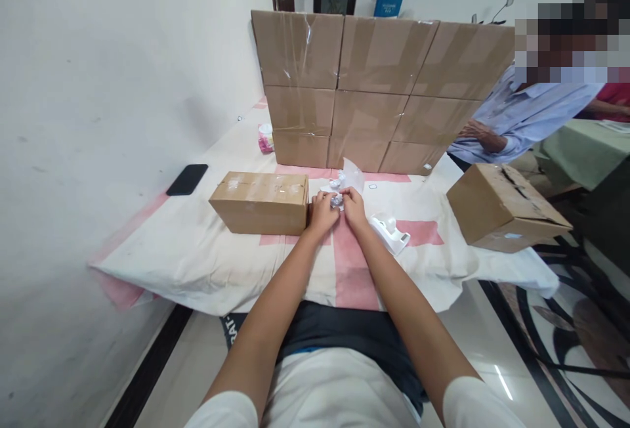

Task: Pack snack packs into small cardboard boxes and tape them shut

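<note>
My left hand (323,211) and my right hand (354,206) are close together over the table, their fingers bent in around a small crumpled wad of clear, shiny plastic (336,200). The wad may be tape, but it is too small to be sure. Just beyond my fingertips lie more white crumpled bits (337,182) and a thin translucent sheet (353,175). A taped cardboard box (266,203) lies beside my left hand. To the right of my right hand is a white tape dispenser (390,234) with a clear roll.
Several taped cardboard boxes (374,109) form a wall at the back of the cloth-covered table (197,264). Another box (506,208) sits at the right edge. A black phone (187,179) and a pink-white packet (266,139) lie left. A person (522,119) is at right.
</note>
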The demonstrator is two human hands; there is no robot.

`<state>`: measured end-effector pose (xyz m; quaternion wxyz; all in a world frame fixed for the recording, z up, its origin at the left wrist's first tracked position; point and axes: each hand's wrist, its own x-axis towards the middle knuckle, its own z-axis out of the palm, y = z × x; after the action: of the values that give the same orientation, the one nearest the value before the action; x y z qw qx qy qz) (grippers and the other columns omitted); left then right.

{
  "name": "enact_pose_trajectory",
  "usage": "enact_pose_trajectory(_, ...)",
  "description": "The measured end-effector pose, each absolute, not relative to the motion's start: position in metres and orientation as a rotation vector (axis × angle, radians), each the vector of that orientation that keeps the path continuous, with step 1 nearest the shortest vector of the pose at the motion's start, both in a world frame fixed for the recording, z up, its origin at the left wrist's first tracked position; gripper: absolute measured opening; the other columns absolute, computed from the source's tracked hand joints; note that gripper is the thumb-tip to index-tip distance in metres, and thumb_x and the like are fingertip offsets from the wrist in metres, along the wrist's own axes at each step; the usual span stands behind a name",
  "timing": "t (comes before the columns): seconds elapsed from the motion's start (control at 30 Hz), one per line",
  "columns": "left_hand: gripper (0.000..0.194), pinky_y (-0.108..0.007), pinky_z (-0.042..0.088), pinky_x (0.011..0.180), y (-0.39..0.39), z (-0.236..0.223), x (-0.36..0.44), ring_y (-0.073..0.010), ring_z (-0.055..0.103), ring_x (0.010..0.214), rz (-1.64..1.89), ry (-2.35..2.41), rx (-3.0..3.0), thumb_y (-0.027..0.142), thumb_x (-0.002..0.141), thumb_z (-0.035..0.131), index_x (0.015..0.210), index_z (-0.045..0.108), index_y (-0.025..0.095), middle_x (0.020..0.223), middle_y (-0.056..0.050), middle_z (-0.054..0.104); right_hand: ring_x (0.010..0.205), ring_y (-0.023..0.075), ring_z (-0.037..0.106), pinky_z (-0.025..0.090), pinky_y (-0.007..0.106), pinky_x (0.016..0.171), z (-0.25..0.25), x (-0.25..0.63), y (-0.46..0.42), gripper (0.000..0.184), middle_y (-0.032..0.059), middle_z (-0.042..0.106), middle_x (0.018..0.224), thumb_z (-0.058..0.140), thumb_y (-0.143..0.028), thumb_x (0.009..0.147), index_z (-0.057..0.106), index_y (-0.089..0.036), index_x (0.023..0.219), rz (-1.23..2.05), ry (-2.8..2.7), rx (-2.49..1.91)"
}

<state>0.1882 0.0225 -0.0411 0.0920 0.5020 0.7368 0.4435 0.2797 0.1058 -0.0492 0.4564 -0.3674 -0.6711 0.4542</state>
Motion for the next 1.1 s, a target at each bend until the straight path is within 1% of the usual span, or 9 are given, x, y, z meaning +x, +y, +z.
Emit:
enact_pose_trajectory(0.1, 0.011, -0.037, 0.045, 0.096, 0.025, -0.044, 0.186, -0.0251, 0.060, 0.106, 1.340, 2.156, 1.479, 0.016, 0.082, 0.065, 0.090, 0.068, 0.022, 0.108, -0.007, 0.067, 0.081, 0.0211, 0.059, 0.048, 0.033, 0.081, -0.049, 0.280, 0.106, 0.020, 0.0019, 0.063, 0.081, 0.043, -0.028, 0.072, 0.057, -0.023, 0.085, 1.128, -1.649, -0.919)
enact_pose_trajectory(0.13, 0.007, -0.035, 0.047, 0.093, 0.025, -0.045, 0.185, -0.0235, 0.061, 0.102, 1.360, 2.143, 1.465, 0.016, 0.083, 0.063, 0.086, 0.067, 0.021, 0.102, -0.006, 0.069, 0.080, 0.0208, 0.059, 0.048, 0.033, 0.080, -0.049, 0.280, 0.106, 0.020, 0.0017, 0.063, 0.079, 0.043, -0.028, 0.072, 0.057, -0.023, 0.085, 1.131, -1.650, -0.922)
enact_pose_trajectory(0.27, 0.008, -0.029, 0.049, 0.079, 0.027, -0.046, 0.183, -0.0178, 0.065, 0.084, 1.475, 2.083, 1.385, 0.017, 0.089, 0.058, 0.088, 0.064, 0.022, 0.089, -0.001, 0.071, 0.072, 0.0196, 0.057, 0.048, 0.031, 0.072, -0.049, 0.280, 0.104, 0.020, 0.0003, 0.062, 0.075, 0.043, -0.027, 0.071, 0.057, -0.023, 0.086, 1.145, -1.673, -0.930)
enact_pose_trajectory(0.4, 0.010, -0.028, 0.050, 0.080, 0.029, -0.048, 0.182, -0.0173, 0.067, 0.087, 1.592, 2.040, 1.315, 0.016, 0.090, 0.054, 0.090, 0.063, 0.020, 0.095, -0.002, 0.072, 0.063, 0.0187, 0.051, 0.044, 0.031, 0.064, -0.049, 0.280, 0.103, 0.020, -0.0017, 0.057, 0.069, 0.046, -0.026, 0.070, 0.057, -0.023, 0.085, 1.133, -1.697, -0.939)
enact_pose_trajectory(0.57, 0.012, -0.029, 0.051, 0.084, 0.031, -0.049, 0.181, -0.0181, 0.066, 0.093, 1.677, 2.013, 1.263, 0.016, 0.092, 0.051, 0.090, 0.062, 0.020, 0.096, -0.004, 0.071, 0.062, 0.0181, 0.049, 0.043, 0.031, 0.064, -0.050, 0.280, 0.104, 0.019, -0.0026, 0.053, 0.067, 0.049, -0.026, 0.069, 0.057, -0.024, 0.085, 1.115, -1.691, -0.927)
enact_pose_trajectory(0.67, 0.016, -0.031, 0.051, 0.087, 0.031, -0.049, 0.179, -0.0184, 0.065, 0.095, 1.698, 2.028, 1.222, 0.012, 0.090, 0.050, 0.096, 0.063, 0.020, 0.104, -0.006, 0.069, 0.061, 0.0173, 0.049, 0.042, 0.030, 0.062, -0.052, 0.279, 0.106, 0.019, -0.0027, 0.052, 0.069, 0.047, -0.028, 0.070, 0.055, -0.024, 0.087, 1.120, -1.664, -0.921)
enact_pose_trajectory(0.8, 0.017, -0.033, 0.050, 0.092, 0.031, -0.049, 0.178, -0.0190, 0.063, 0.100, 1.703, 2.037, 1.183, 0.012, 0.088, 0.053, 0.099, 0.063, 0.020, 0.112, -0.008, 0.065, 0.067, 0.0175, 0.053, 0.046, 0.030, 0.067, -0.056, 0.278, 0.109, 0.020, -0.0014, 0.056, 0.074, 0.046, -0.030, 0.071, 0.053, -0.023, 0.089, 1.128, -1.630, -0.907)
enact_pose_trajectory(0.97, 0.017, -0.031, 0.050, 0.094, 0.031, -0.049, 0.178, -0.0185, 0.063, 0.103, 1.748, 1.978, 1.185, 0.012, 0.090, 0.050, 0.099, 0.062, 0.020, 0.111, -0.008, 0.066, 0.083, 0.0196, 0.060, 0.050, 0.033, 0.080, -0.059, 0.278, 0.112, 0.023, 0.0028, 0.062, 0.087, 0.046, -0.030, 0.073, 0.054, -0.022, 0.093, 1.125, -1.609, -0.863)
enact_pose_trajectory(1.1, 0.018, -0.032, 0.050, 0.094, 0.031, -0.048, 0.179, -0.0187, 0.063, 0.104, 1.804, 1.906, 1.214, 0.010, 0.090, 0.049, 0.098, 0.062, 0.020, 0.109, -0.007, 0.067, 0.085, 0.0203, 0.060, 0.048, 0.034, 0.085, -0.055, 0.279, 0.110, 0.021, 0.0048, 0.066, 0.092, 0.049, -0.034, 0.077, 0.060, -0.021, 0.090, 1.129, -1.661, -0.820)
